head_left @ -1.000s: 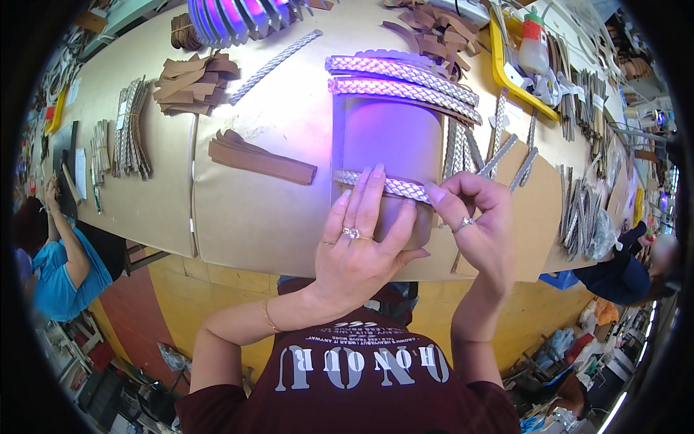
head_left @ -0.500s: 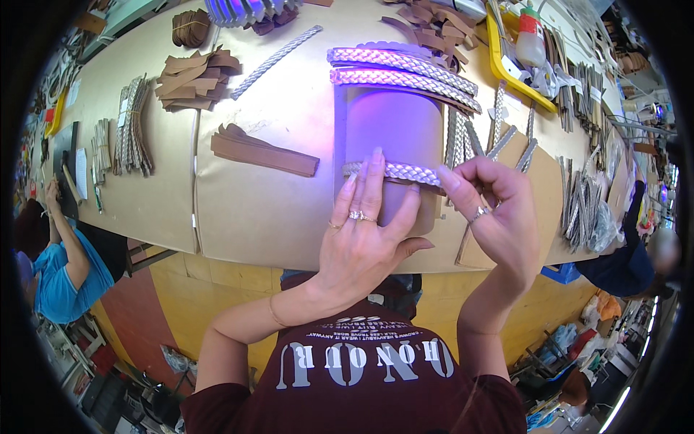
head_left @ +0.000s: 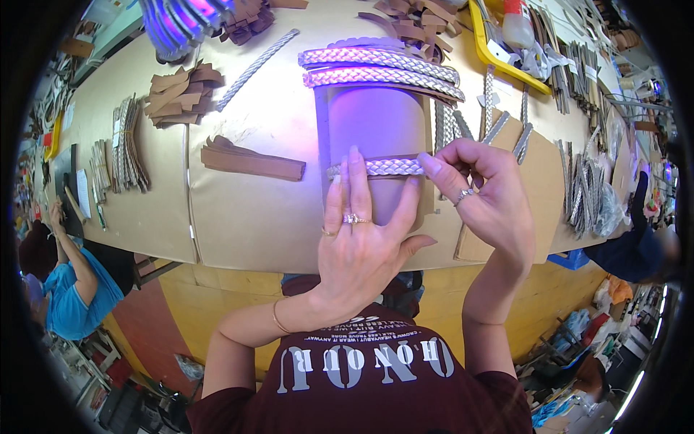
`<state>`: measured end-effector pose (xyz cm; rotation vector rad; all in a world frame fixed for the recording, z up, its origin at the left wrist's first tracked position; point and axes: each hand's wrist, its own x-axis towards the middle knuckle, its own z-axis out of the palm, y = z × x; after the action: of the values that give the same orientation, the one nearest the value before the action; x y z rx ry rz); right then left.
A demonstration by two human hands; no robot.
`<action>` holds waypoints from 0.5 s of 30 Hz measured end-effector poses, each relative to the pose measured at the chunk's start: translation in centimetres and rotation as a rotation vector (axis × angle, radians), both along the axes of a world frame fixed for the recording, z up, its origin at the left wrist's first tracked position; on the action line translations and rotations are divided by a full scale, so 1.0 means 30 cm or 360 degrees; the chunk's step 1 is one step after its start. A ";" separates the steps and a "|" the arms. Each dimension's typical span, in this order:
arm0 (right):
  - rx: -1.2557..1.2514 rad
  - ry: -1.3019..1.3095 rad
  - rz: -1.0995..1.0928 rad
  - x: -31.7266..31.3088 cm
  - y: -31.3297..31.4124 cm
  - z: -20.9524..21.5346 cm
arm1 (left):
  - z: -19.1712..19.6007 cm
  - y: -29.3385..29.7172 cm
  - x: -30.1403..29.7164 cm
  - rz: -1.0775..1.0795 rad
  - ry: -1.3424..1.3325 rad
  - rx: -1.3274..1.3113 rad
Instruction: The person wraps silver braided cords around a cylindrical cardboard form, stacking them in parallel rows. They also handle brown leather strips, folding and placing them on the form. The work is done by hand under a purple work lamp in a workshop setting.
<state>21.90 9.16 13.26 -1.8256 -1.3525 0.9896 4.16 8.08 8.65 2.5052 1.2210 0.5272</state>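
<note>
A short silver braided strap (head_left: 394,167) lies across a tan, round-edged panel (head_left: 379,116) on the table. My left hand (head_left: 365,242) rests on the panel with its fingers stretched out, the fingertips over the strap's left part. At the strap's right end, my right hand (head_left: 491,192) pinches it between thumb and forefinger. Brown backing shows along the strap's upper edge. Farther up, two longer braided straps (head_left: 383,77) lie side by side across the far end of the panel, under purplish light.
Brown strips (head_left: 253,160) lie to the left, with a heap of brown pieces (head_left: 184,94) and bundled braids (head_left: 129,145) beyond. A ribbed lamp head (head_left: 181,25) hangs at the far left. A yellow tray (head_left: 499,54) stands far right. A co-worker in blue (head_left: 83,289) sits left.
The view has shifted, moving the table items slightly left. The strap's right end has swung away from me, so the strap now slants slightly upward to the right. Both hands stay on it.
</note>
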 end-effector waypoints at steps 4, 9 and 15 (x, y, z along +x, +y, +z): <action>-0.0159 -0.0013 0.0023 0.010 0.001 0.011 | 0.002 0.001 0.000 -0.0013 0.0049 0.0023; -0.0280 0.0024 0.0022 0.016 0.012 0.012 | 0.006 0.000 0.005 0.0014 0.0100 0.0050; -0.0390 0.0083 0.0054 0.034 0.015 -0.011 | -0.004 0.009 -0.001 0.0015 0.0131 0.0252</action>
<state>22.91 9.62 12.94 -1.9446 -1.2803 1.2588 4.12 8.35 8.53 2.6785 1.2674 0.5482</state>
